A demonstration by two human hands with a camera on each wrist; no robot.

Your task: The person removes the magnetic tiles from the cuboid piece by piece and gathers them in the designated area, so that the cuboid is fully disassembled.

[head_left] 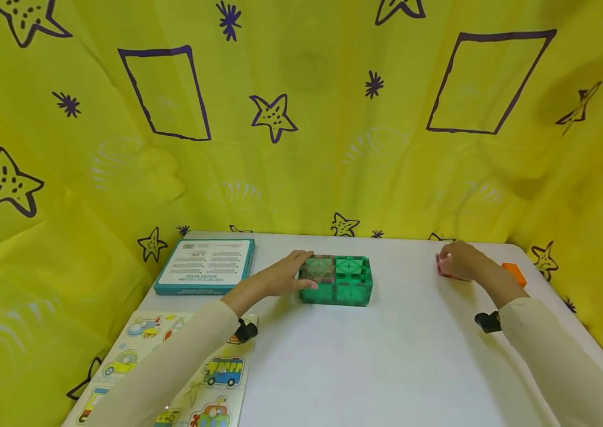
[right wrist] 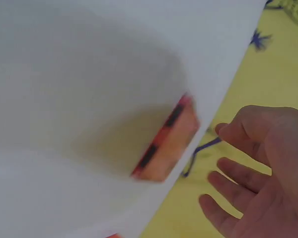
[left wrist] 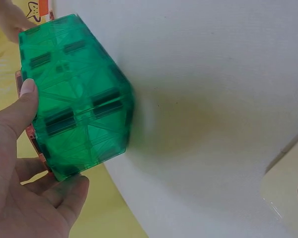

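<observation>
The green block (head_left: 343, 293) is set on the table (head_left: 360, 367), near the middle of the far edge. A single pink tile (head_left: 317, 268) is laid on its top, over the left part. The block is grasped at its left end by the left hand (head_left: 285, 274): in the left wrist view the thumb is pressed to the near face, by the edge of the pink tile, while the other fingers are bent against the opposite side.

By the far right corner, a pink piece (right wrist: 171, 146) is reached over by the right hand (head_left: 466, 260). Its fingers are loosely bent and released, and in the right wrist view a narrow gap is seen between them and the piece. The piece is blurred there, so whether it is rested flat on the table cannot be told.

An orange piece (head_left: 515, 274) is placed near the right edge, just beside that corner. A blue-edged box (head_left: 208, 267) is laid at the far left corner, and a puzzle board (head_left: 237, 396) with vehicle pictures is laid along the left edge, partly covered by the left sleeve (head_left: 173, 362). The table is backed along its far edge by a yellow curtain (head_left: 312, 178) printed with stars.
</observation>
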